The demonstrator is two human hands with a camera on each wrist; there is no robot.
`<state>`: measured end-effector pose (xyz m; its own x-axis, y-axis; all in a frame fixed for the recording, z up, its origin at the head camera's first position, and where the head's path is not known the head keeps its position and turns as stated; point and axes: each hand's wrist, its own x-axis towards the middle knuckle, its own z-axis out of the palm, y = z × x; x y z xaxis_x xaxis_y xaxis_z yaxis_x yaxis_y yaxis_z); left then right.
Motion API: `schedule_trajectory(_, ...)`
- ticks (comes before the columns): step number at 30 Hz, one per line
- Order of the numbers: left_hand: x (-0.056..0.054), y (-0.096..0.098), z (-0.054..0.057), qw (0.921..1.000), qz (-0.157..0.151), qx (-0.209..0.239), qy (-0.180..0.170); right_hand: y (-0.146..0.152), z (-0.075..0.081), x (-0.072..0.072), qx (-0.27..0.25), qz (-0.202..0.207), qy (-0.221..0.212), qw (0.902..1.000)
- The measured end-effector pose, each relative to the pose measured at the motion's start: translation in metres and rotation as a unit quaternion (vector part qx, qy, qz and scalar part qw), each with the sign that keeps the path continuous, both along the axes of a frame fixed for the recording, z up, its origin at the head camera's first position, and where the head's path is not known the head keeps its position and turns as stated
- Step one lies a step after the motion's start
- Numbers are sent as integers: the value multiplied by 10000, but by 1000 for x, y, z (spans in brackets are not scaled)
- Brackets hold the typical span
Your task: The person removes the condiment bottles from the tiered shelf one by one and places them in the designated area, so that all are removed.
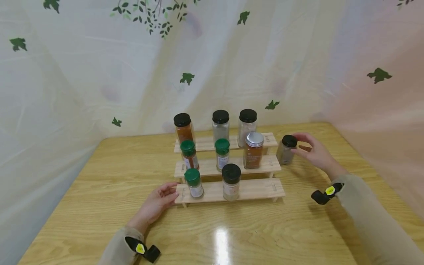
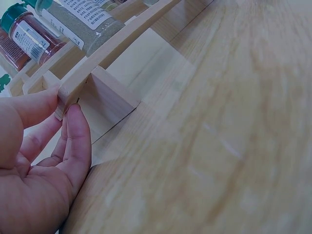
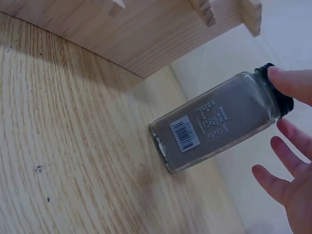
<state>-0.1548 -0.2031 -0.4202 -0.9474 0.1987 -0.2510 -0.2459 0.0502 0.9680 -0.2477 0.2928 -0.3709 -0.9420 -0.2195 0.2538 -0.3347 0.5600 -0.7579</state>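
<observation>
At the right end of the three-tier wooden rack (image 1: pixel 255 188), my right hand (image 1: pixel 314 152) pinches the black lid of a glass spice jar (image 1: pixel 285 156) between thumb and finger. In the right wrist view, this spice jar (image 3: pixel 209 124) has grey-brown contents and a barcode label; the other fingers are spread below the lid. My left hand (image 1: pixel 159 204) is at the rack's front left corner. Up close in the left wrist view, its thumb and fingers (image 2: pixel 78 146) pinch the end of the lowest shelf board (image 2: pixel 117 46).
Several spice jars stand on the rack. On the top tier is an orange-filled jar (image 1: pixel 184 132); the middle tier has a silver-lidded jar (image 1: pixel 253 156). A green-lidded jar (image 1: pixel 195 187) and a black-lidded jar (image 1: pixel 230 187) occupy the bottom tier. Behind the wooden table (image 1: pixel 116 169) hangs a leaf-patterned cloth (image 1: pixel 139 84).
</observation>
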Motion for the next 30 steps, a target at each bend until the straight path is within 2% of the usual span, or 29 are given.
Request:
schedule_trajectory(3, 1, 0, -1, 10000, -22, -10, 6, 1, 3, 5, 7, -179, 244, 9995)
schedule_trajectory(6, 2, -1, -2, 10000, -28, -50, 2, 2, 6, 11, -212, -202, 448, 9986)
schedule_trajectory(9, 3, -2, -3, 10000, -7, -71, -24, 2, 8, 16, -542, -69, 657, 9963)
schedule_trajectory(13, 3, -3, -4, 10000, -36, -27, -13, 2, 15, 25, -734, 130, 862, 9935)
schedule_trajectory(19, 3, -5, -5, 10000, -90, -4, 42, -7, 25, 38, -1038, 608, 1065, 9870)
schedule_trajectory(24, 2, -4, -4, 9999, -96, 8, 84, -19, 31, 47, -1585, 1154, 1187, 9734)
schedule_trajectory(30, 1, -2, -3, 9999, -129, 64, 94, -32, 41, 57, -1857, 1702, 1301, 9590)
